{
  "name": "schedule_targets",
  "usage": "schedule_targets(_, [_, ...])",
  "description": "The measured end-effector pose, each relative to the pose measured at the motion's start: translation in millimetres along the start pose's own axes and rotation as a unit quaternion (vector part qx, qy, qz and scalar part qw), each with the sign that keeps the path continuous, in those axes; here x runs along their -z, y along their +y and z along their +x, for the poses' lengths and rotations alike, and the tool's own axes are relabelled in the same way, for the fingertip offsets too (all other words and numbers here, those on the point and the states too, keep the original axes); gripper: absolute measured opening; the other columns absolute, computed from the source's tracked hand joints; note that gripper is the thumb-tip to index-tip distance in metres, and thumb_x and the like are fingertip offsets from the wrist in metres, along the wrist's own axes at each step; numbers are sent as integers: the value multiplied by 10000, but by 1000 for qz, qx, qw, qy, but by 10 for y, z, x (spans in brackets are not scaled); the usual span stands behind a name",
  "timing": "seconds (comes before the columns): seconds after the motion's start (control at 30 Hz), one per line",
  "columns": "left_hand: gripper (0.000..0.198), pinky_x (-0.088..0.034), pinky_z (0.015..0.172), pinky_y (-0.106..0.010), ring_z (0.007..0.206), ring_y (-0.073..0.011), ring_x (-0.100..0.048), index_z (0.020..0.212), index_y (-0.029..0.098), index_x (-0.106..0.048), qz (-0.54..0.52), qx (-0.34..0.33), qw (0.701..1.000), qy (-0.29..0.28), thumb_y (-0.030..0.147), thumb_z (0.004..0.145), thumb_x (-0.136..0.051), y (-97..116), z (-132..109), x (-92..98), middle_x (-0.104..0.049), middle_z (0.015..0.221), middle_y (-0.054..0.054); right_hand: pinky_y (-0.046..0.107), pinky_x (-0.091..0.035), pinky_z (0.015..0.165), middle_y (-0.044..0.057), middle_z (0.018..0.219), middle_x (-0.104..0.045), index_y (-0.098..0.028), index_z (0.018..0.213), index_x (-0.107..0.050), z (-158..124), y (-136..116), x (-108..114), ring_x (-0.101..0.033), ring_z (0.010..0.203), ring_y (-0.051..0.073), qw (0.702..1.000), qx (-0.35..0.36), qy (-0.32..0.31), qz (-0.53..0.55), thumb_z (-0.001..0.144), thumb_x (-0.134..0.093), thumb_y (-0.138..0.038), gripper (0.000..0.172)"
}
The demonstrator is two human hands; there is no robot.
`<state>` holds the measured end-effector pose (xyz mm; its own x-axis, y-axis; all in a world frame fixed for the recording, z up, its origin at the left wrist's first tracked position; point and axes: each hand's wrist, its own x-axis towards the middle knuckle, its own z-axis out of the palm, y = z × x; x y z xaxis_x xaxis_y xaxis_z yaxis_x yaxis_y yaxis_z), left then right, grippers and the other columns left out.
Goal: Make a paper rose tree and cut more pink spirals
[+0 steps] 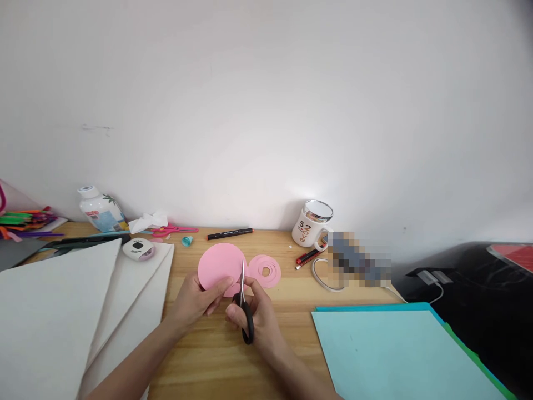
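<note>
Left hand (195, 303) pinches smooth pink paper disc (220, 265) above the wooden desk (208, 361), right hand (258, 319) gripped through black-handled steel scissors (244, 303), blades at disc's edge, pink spiral-cut circle (265, 270) flat beside.

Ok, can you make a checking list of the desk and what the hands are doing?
Surface: wooden table, bare in the middle.
Job's things: pink paper circle; black-handled scissors with the blade at its edge; a cut pink spiral lies beside it.
Clutter: white sheets on the left, light blue sheets on the right, mug, black marker, glue bottle, pink scissors.
Hands: left hand pinches the pink paper circle; right hand holds the black-handled scissors.
Cables: white cable at the right, by a black object.
Surroundings: plain white wall behind.
</note>
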<state>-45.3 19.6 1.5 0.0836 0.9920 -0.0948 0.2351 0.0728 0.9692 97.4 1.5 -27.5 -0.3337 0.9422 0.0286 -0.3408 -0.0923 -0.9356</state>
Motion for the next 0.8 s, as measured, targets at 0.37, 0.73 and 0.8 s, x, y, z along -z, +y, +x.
schedule_targets(0.37, [400,-223,374,-201,330,-59,-306,436,160,-489,-13,15,1000,10,449,665,-646,30,-22,-28,-371,309,54,233,-324,554,-45,653,-523,-219,958,-436,22,-35,14,-383,552,101,999,10,9,39,548,-831,-420,604])
schedule_targets(0.73, [460,-230,382,-208,326,-55,-288,372,181,-409,18,21,999,29,485,645,-621,1,2,-16,-342,298,59,194,-236,463,-86,570,-470,-205,936,-450,8,-60,20,-293,475,58,999,-1,8,37,583,-806,-440,553])
schedule_targets(0.8, [456,-229,381,-208,326,-57,-295,373,181,-410,20,26,999,32,486,635,-625,7,3,-16,-347,298,58,186,-236,451,-92,557,-466,-199,937,-451,7,-66,16,-299,469,54,999,-7,14,33,582,-808,-425,552])
